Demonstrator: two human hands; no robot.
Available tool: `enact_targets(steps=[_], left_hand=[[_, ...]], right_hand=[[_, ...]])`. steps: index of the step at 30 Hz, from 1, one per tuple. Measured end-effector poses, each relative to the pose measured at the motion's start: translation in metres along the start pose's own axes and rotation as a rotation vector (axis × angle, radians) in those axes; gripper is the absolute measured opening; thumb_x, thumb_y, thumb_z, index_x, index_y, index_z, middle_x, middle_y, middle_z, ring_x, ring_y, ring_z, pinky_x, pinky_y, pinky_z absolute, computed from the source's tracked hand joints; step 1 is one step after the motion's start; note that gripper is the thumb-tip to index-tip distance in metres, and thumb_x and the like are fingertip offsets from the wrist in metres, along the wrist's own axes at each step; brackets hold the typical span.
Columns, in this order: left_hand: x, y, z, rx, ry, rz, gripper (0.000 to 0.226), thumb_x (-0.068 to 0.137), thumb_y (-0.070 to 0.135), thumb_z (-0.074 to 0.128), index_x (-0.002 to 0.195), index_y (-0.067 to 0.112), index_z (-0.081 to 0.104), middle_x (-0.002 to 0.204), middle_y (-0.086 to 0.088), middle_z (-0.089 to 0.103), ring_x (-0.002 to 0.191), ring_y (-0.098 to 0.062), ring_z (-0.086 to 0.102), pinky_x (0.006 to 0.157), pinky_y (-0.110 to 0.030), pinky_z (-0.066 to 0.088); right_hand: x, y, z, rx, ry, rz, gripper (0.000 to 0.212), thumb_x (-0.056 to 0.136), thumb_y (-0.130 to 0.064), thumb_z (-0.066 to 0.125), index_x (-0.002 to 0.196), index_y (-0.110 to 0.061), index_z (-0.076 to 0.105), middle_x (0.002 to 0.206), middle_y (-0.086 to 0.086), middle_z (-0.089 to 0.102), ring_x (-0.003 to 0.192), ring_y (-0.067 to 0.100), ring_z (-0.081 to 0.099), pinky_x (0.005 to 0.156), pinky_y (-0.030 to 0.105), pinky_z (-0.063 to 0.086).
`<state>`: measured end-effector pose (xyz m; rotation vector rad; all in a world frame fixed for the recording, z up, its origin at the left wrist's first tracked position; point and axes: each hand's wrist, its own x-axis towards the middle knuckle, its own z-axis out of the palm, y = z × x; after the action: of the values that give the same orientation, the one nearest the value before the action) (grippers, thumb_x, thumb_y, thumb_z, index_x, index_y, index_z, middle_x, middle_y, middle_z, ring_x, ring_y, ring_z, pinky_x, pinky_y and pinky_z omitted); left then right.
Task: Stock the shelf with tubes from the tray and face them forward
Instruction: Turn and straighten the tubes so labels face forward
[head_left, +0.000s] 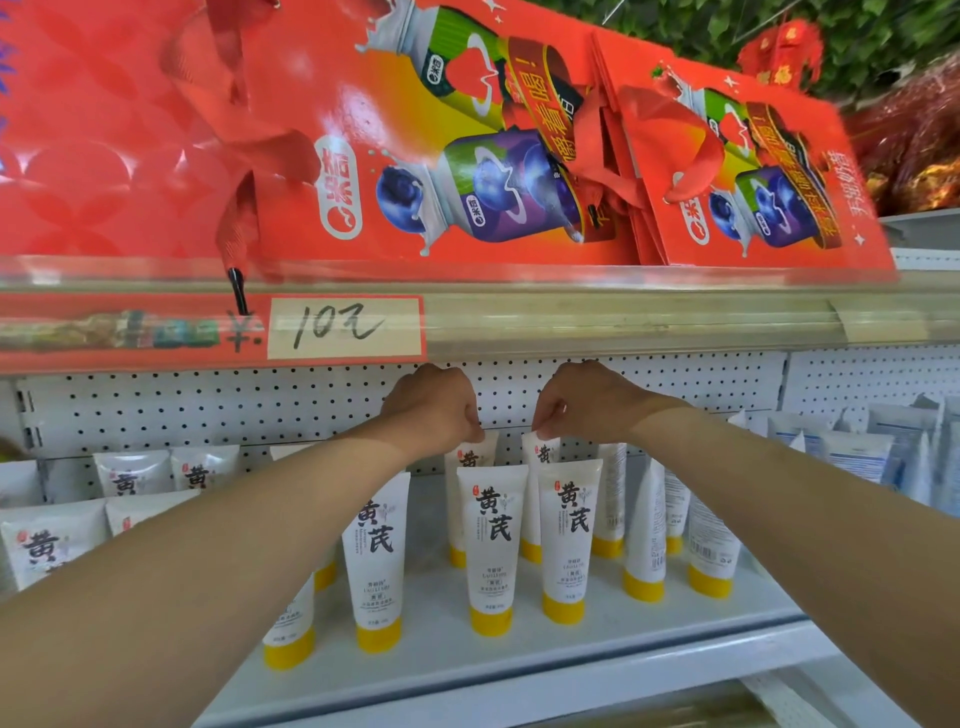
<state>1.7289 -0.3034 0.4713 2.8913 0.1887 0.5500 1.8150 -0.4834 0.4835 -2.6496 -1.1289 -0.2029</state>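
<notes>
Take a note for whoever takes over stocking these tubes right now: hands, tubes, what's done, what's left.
Left hand pinches the top of one back-row tube; right hand pinches the top of the neighbouring tube.
Both stand cap down on the shelf, behind two front tubes with labels forward.
Done: rows of yellow-capped tubes already stand on it.
Left: right-end tubes show side or barcode; turn them. Tray not in view.

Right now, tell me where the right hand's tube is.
In the head view, the right-hand tube stands mid-shelf in the back row, its top pinched by the right hand, beside the left-hand tube held by the left hand.
</notes>
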Motion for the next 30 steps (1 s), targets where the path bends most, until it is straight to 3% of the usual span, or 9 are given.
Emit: enact_targets(steps=[10, 19, 22, 26, 30], left_hand=[[-0.001, 0.003, 0.004, 0.017, 0.042, -0.014, 0.01, 0.082, 0.032, 0.075, 0.087, 0.023, 0.076, 0.104, -0.001, 0.069, 0.107, -0.021, 0.056, 0.09, -0.034, 0.049], [-0.003, 0.0, 0.002, 0.021, 0.02, 0.0, 0.01, 0.081, 0.033, 0.074, 0.086, 0.024, 0.076, 0.097, 0.005, 0.072, 0.098, -0.018, 0.062, 0.088, -0.035, 0.052], [-0.002, -0.002, 0.003, 0.024, 0.016, 0.004, 0.013, 0.082, 0.038, 0.072, 0.089, 0.027, 0.075, 0.099, 0.007, 0.07, 0.104, -0.019, 0.057, 0.089, -0.036, 0.051], [-0.006, 0.004, -0.002, 0.07, 0.051, 0.037, 0.028, 0.085, 0.05, 0.064, 0.106, 0.032, 0.068, 0.114, 0.005, 0.064, 0.116, -0.023, 0.044, 0.094, -0.038, 0.044], [-0.009, 0.022, -0.012, 0.036, 0.105, 0.068, 0.04, 0.084, 0.054, 0.064, 0.119, 0.035, 0.061, 0.128, 0.007, 0.059, 0.115, -0.02, 0.054, 0.096, -0.032, 0.044]], right_hand=[[0.005, -0.005, 0.005, -0.054, 0.042, 0.029, 0.013, 0.087, -0.021, 0.07, 0.096, -0.018, 0.078, 0.1, -0.007, 0.075, 0.09, 0.012, 0.068, 0.087, 0.034, 0.056], [0.005, -0.009, 0.006, -0.098, 0.031, 0.065, 0.014, 0.087, -0.022, 0.068, 0.097, -0.019, 0.077, 0.1, -0.004, 0.074, 0.093, 0.016, 0.067, 0.087, 0.037, 0.057], [-0.004, -0.011, 0.002, -0.113, 0.059, 0.064, 0.02, 0.092, -0.033, 0.062, 0.109, -0.027, 0.07, 0.106, -0.012, 0.061, 0.103, 0.012, 0.057, 0.093, 0.035, 0.051], [-0.022, -0.004, -0.011, -0.113, 0.108, 0.085, 0.033, 0.096, -0.042, 0.054, 0.127, -0.033, 0.057, 0.125, -0.009, 0.057, 0.122, 0.014, 0.044, 0.101, 0.032, 0.041], [-0.046, 0.012, -0.026, -0.168, 0.118, 0.12, 0.041, 0.097, -0.046, 0.05, 0.136, -0.033, 0.049, 0.138, -0.007, 0.052, 0.128, 0.016, 0.042, 0.103, 0.032, 0.039]])
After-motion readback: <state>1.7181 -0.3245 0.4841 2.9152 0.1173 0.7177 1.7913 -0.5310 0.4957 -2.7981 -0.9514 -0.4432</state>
